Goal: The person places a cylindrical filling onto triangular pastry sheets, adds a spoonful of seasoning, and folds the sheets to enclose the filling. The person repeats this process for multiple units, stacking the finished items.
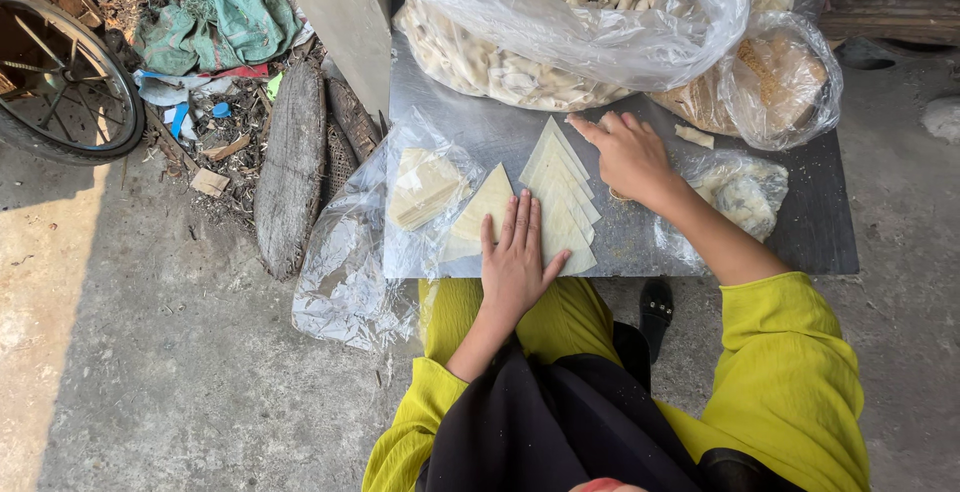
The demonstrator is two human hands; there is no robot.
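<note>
Person sits at a metal worktop (480, 117), laying out thin triangular dough sheets. Step in hand, as I judge it: fanning the sheets (562, 197) into an overlapping row near the front edge, middle of the worktop. Left hand (515, 257) lies flat and open, fingers straight, pressing the near-left sheet (487, 207) at the front edge. Right hand (628, 155) is open too, palm down, fingertips touching the far tip of the row; it grips nothing.

Next move, by my reading: it calls for a light touch, sliding or lifting one sheet without tearing or dragging its neighbours, while the flat hand pins the rest. The sheets look thin and likely to stick together.

Counts:
- Row of sheets: about six or seven overlapping; the exact number is hard to tell.
- One stack of sheets in an open plastic wrap (425, 187) at the front left corner, wrap hanging over the left edge.
- Three clear bags at the back: one big bag of rolled pieces (560, 12) along the back edge, one bag of brownish stuff (775, 82) at the back right, one small bag (745, 192) near the right edge.
- One loose piece (693, 136) just beside the brownish bag.
- Two hands, both on the sheets.
- One black shoe (656, 310) below the front edge.
</note>
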